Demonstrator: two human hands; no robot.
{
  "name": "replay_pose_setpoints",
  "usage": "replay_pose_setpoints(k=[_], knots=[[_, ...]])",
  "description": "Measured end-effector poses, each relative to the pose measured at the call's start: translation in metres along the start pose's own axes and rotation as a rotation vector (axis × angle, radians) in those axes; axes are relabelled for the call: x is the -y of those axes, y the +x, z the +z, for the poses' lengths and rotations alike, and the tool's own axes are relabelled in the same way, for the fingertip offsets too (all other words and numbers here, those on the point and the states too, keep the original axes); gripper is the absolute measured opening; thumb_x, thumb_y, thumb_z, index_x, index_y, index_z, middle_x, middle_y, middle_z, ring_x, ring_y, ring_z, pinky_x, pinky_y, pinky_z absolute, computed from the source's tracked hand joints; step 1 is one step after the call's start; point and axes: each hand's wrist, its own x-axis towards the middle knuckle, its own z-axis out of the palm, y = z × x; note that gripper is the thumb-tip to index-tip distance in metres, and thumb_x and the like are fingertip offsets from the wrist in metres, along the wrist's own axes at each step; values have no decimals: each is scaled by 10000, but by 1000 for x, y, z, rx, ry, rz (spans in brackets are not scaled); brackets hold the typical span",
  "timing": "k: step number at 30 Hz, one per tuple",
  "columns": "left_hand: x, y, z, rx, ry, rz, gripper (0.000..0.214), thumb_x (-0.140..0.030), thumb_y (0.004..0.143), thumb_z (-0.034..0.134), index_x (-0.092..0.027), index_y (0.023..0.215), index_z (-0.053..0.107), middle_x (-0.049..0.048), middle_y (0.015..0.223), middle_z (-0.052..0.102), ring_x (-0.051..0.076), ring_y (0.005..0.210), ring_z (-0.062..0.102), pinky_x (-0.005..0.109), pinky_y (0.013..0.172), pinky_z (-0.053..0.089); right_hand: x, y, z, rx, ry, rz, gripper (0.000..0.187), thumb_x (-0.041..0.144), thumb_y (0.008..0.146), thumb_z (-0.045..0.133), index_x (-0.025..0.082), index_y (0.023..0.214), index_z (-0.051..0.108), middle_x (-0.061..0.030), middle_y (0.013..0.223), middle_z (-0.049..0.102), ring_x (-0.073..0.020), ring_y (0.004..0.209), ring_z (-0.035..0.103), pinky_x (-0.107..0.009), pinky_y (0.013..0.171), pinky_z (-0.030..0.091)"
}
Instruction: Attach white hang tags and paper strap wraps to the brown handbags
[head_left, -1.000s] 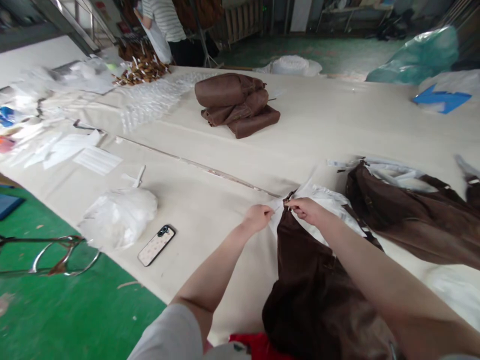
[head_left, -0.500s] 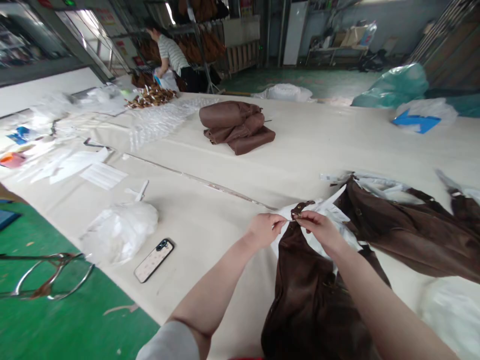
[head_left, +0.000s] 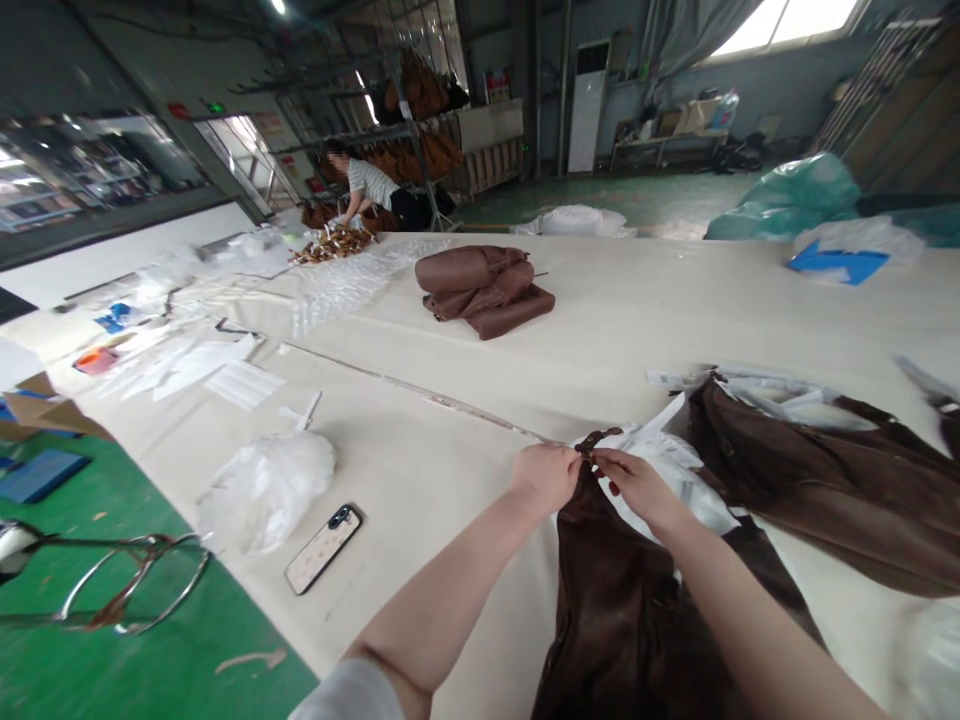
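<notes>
Left hand (head_left: 547,478): clamped, seemingly on the strap (head_left: 594,439)
Right hand (head_left: 631,485): pinching that strap
Brown bag (head_left: 607,595): near, right of phone (head_left: 322,551)

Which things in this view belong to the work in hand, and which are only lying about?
Seemingly part of the work:
dark brown bag
strap end, between left hand and right hand

Apparently just lying about:
smartphone
crumpled plastic bag
white paper sheets

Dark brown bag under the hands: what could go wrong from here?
The left hand and right hand meet at a narrow strap, so it might slip loose. White wrapping lies right beside it and could get caught. The dark brown bag lies close to a second brown bag, so they might rub.
</notes>
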Motion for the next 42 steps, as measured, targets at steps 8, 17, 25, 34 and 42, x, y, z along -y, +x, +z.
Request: replay_pose_setpoints(k=[8,17,25,34,42], knots=[[-9,-3,18,-105,-38,-16,310,-251,928,375,-195,837,666,98,874,684,229,828,624,329,764,466,-6,0,1,-25,-152,-95,340,374,825,454,189,952,710,-49,805,712,-192,702,635,-289,644,482],[-2,3,34,-122,-324,-84,254,-197,881,424,-208,877,677,49,859,705,177,766,640,256,704,469,-5,0,6,-191,-593,-234,276,226,833,428,200,903,693,-84,877,730,-223,780,673,-294,716,467],[50,2,20,45,-451,-111,198,-271,797,591,-190,952,683,31,865,717,164,786,652,242,734,482,-22,-5,-1,-144,-47,-48,269,425,780,536,190,849,648,-71,786,710,-191,686,646,-307,665,509],[26,19,22,-40,-318,46,284,-298,891,507,-250,1129,654,23,930,714,159,802,638,239,755,476,-12,1,5,-180,362,-8,394,540,676,692,161,779,653,-56,702,665,-141,620,569,-267,591,481],[20,33,13,6,3,192,259,-288,925,448,-258,1011,691,20,981,705,187,884,645,283,816,498,-8,1,0,-166,322,-32,359,521,680,679,171,764,668,-48,689,672,-144,609,571,-273,597,487]])
